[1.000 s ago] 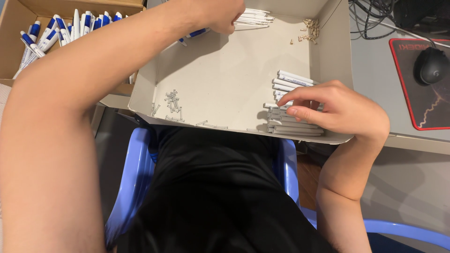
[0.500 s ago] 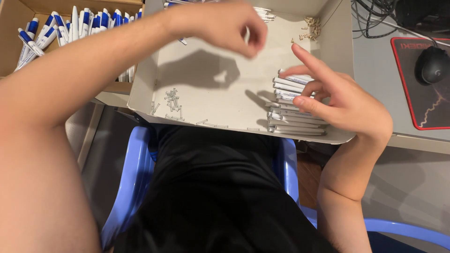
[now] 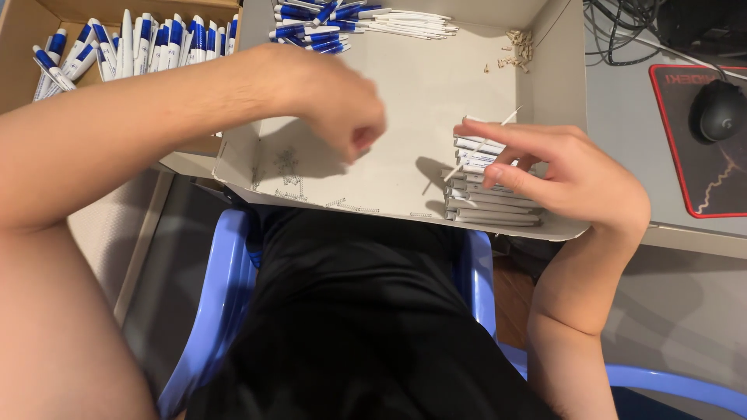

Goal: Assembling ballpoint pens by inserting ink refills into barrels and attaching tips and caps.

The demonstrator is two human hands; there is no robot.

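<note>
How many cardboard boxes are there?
2. One big pale box sits in front of the person, under both hands. One brown box full of blue-and-white pens is at the top left, partly cut off.

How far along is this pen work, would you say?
Seemingly midway. Done: blue-and-white pens fill the brown box, with more at the far end of the grey tray. In hand: the right hand pinches a thin white refill; the blurred left hand is closed. Left: stacked white barrels and small springs.
</note>
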